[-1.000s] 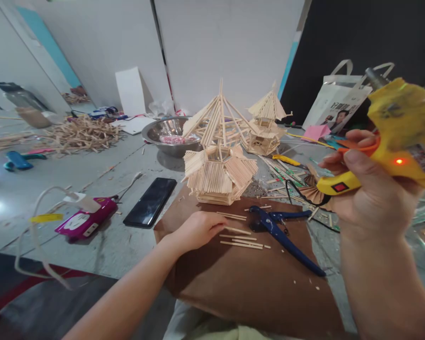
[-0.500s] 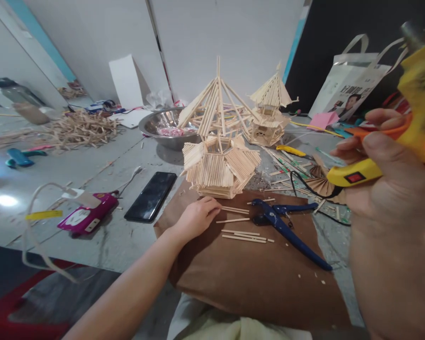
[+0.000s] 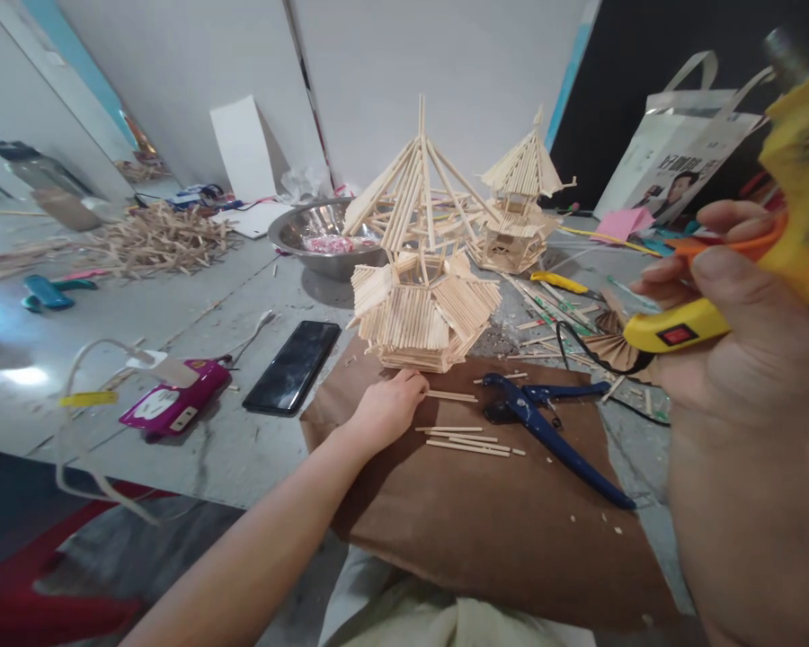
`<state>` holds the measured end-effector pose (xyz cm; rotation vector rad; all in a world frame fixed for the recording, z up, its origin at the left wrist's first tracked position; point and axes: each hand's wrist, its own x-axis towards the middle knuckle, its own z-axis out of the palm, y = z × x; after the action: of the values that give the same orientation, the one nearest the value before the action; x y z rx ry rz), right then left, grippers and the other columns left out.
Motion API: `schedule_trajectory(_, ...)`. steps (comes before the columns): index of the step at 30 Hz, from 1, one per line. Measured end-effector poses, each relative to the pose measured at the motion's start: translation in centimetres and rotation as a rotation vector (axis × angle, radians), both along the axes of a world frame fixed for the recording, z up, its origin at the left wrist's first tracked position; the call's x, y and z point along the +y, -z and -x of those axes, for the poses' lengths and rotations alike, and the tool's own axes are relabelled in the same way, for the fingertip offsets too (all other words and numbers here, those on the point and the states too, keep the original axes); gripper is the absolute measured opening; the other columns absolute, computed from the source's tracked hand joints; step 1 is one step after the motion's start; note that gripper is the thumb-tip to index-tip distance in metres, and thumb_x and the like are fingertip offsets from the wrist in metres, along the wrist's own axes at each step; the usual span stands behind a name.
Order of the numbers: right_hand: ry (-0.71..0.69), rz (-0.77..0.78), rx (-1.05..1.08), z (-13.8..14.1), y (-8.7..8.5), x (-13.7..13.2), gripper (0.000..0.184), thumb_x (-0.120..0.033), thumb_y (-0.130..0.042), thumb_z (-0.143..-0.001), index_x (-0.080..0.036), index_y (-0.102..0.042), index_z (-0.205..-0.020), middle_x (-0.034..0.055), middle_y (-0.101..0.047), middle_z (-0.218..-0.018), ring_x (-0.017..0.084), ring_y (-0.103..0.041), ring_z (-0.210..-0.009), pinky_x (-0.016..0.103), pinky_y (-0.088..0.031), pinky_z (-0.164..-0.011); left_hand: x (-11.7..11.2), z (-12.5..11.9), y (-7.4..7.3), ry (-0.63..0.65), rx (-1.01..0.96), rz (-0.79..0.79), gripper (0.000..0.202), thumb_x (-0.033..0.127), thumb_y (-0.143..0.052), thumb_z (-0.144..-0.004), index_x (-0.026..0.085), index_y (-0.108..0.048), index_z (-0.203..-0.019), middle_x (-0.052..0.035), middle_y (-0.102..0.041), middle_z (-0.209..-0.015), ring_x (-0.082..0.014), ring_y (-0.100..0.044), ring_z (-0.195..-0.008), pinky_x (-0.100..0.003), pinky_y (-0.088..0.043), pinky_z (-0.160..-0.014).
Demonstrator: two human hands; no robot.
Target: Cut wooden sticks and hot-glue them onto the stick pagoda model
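My right hand (image 3: pixel 728 332) is closed round a yellow hot glue gun (image 3: pixel 775 252), held up at the right with its red lamp lit and a finger on the orange trigger. My left hand (image 3: pixel 386 409) rests on the brown paper sheet (image 3: pixel 485 530), fingers curled and pinching the end of a thin wooden stick (image 3: pixel 450 395) just in front of the stick-built pavilion model (image 3: pixel 422 296). Several loose sticks (image 3: pixel 468 440) lie to its right. Blue cutting pliers (image 3: pixel 553 431) lie beside them.
A second small stick pavilion (image 3: pixel 522 211) and a steel bowl (image 3: pixel 316 238) stand behind. A black phone (image 3: pixel 293 367), a magenta device with a white cable (image 3: pixel 175 406) and a pile of wood scraps (image 3: pixel 155 238) lie left. A paper bag (image 3: pixel 680 157) stands at the back right.
My left hand has moved forward from the loose sticks to the foot of the model and pinched a stick there. The glue gun has risen toward the right edge of view.
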<state>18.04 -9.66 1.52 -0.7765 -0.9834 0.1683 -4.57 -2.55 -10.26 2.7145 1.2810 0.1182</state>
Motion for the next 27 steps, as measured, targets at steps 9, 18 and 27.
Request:
schedule_trajectory(9, 0.004, -0.017, 0.009, -0.2, 0.0, 0.1, 0.016, -0.008, -0.055, -0.061, -0.018, -0.057, -0.074, -0.0031, -0.055, -0.082, 0.006, -0.054, -0.051, 0.027, -0.046, -0.052, 0.5, 0.8, -0.1, 0.095, -0.135, 0.088, 0.027, 0.018, -0.038, -0.077, 0.018, -0.051, -0.100, -0.0059, -0.056, -0.096, -0.0161, -0.052, -0.087, -0.028, -0.038, -0.077)
schedule_trajectory(18, -0.008, 0.010, 0.129, 0.2, -0.2, -0.1, 0.012, -0.010, -0.059, -0.058, -0.017, -0.054, -0.066, -0.0012, -0.053, -0.085, 0.008, -0.053, -0.054, 0.029, -0.047, -0.056, -2.1, 3.4, -4.0, 0.007, -0.348, 0.031, 0.023, 0.018, -0.036, -0.078, 0.018, -0.059, -0.078, -0.0037, -0.056, -0.077, -0.0109, -0.052, -0.069, -0.022, -0.040, -0.063)
schedule_trajectory(27, -0.015, 0.113, 0.171, 0.2, 0.4, -0.2, 0.015, -0.014, -0.062, -0.057, -0.020, -0.056, -0.070, -0.0004, -0.054, -0.088, 0.011, -0.055, -0.055, 0.032, -0.047, -0.058, 0.6, 2.5, -10.6, -0.401, -1.248, 0.250, 0.021, 0.035, -0.056, -0.066, 0.014, -0.055, -0.064, 0.0045, -0.046, -0.044, -0.0030, -0.036, -0.033, -0.016, -0.028, -0.033)
